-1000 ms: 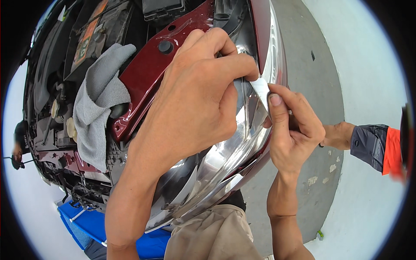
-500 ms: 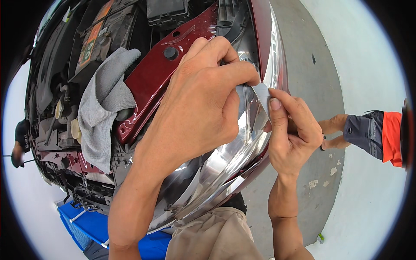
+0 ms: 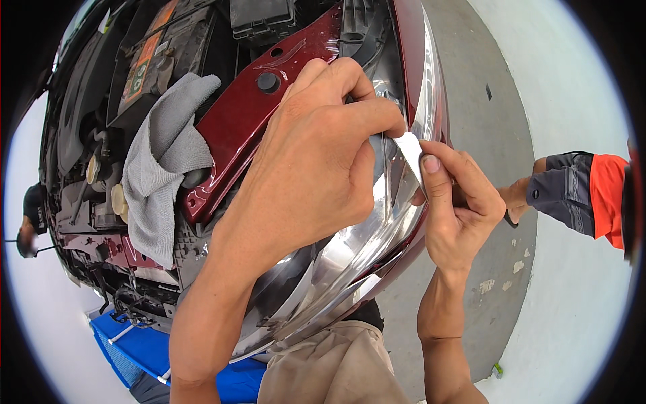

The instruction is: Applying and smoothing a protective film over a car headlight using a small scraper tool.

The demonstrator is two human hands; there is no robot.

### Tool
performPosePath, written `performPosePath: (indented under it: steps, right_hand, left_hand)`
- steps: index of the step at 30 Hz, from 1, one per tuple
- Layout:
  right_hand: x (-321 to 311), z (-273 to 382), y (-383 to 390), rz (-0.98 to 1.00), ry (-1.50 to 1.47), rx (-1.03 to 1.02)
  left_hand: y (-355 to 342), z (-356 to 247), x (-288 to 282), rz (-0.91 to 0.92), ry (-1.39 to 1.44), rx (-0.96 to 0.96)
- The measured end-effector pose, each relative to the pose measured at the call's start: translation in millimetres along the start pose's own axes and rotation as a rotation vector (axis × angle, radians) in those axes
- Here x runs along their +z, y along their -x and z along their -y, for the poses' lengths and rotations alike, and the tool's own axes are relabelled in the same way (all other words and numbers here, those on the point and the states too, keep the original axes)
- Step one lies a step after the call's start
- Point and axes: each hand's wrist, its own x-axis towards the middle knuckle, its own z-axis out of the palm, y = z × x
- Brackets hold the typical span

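Observation:
My left hand (image 3: 330, 145) reaches over a car's clear headlight (image 3: 360, 242), its thumb and index finger closed on the upper left end of a thin whitish strip (image 3: 410, 153). At the other end, my right hand (image 3: 461, 202) pinches the same strip between thumb and index finger. Held between both hands, the strip sits just above the headlight, beside the dark red fender (image 3: 404, 54). It looks like film or tape, but its exact kind I cannot make out. The left palm and the hidden fingertips cover part of the headlight.
A grey cloth (image 3: 165, 168) drapes over the dark red front panel (image 3: 232, 128), next to the open engine bay with its battery (image 3: 158, 64). Below lies a blue folding frame (image 3: 134, 347). To the right, a person in dark shorts (image 3: 562, 195) stands on the grey floor (image 3: 464, 316).
The strip has tilted slightly and now catches the light as bright white. Both hands keep their pinch with barely any shift. The person on the right has shifted their legs.

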Motion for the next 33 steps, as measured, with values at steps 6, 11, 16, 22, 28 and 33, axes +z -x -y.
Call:
performPosePath:
  steps: [6, 11, 16, 22, 28, 33]
  right_hand:
    - [-1, 2, -2, 0.039, 0.009, -0.027]
    - [-1, 1, 3, 0.054, 0.006, -0.023]
    - [-3, 0, 4, 0.058, 0.004, -0.053]
    - [-5, 2, 14, 0.046, 0.025, -0.055]
    - [-22, -7, 21, 0.091, -0.369, 0.198]
    - [-51, -26, 32, -0.005, -0.536, 0.207]
  left_hand:
    - [1, 1, -2, -0.014, 0.006, 0.013]
    - [1, 1, -3, 0.002, 0.012, 0.004]
    - [1, 1, -2, -0.002, 0.023, 0.001]
    - [1, -1, -7, 0.056, -0.012, 0.014]
    - [2, -3, -6, 0.002, 0.068, -0.058]
    - [30, -40, -22, 0.233, -0.284, 0.017]
